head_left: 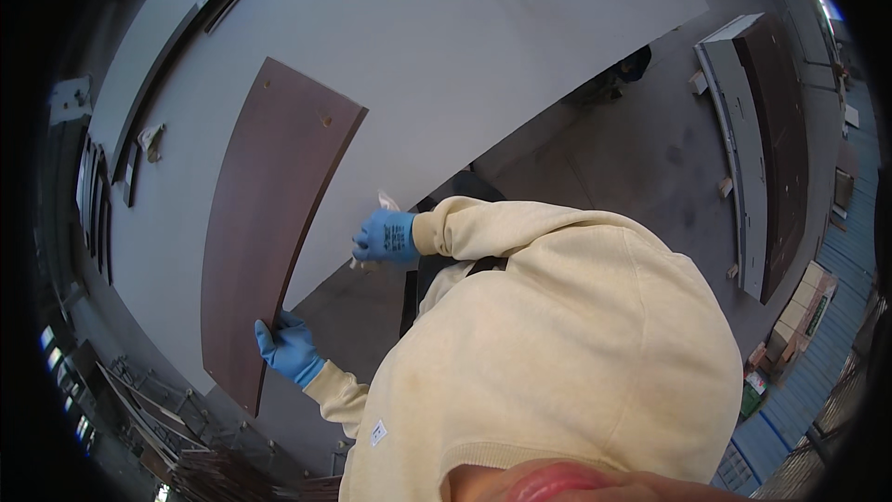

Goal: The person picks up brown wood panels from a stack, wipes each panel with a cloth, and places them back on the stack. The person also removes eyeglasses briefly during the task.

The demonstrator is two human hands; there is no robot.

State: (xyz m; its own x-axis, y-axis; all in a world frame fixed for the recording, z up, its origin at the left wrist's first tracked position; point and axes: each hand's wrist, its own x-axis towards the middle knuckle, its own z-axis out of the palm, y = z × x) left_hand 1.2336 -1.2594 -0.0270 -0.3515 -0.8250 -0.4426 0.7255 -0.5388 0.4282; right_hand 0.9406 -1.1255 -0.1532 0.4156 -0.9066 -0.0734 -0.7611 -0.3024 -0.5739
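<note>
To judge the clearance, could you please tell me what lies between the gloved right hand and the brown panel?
In the head view, only a strip of pale grey tabletop shows between the right hand and the brown panel.

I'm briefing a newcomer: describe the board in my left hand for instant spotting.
Find the big grey table. On its left side, a long reddish brown board juts past the near edge, held by the left hand. Its redder, lighter face sets it apart from the dark brown panel at far right.

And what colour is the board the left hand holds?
The board is reddish brown; the head view shows it.
</note>
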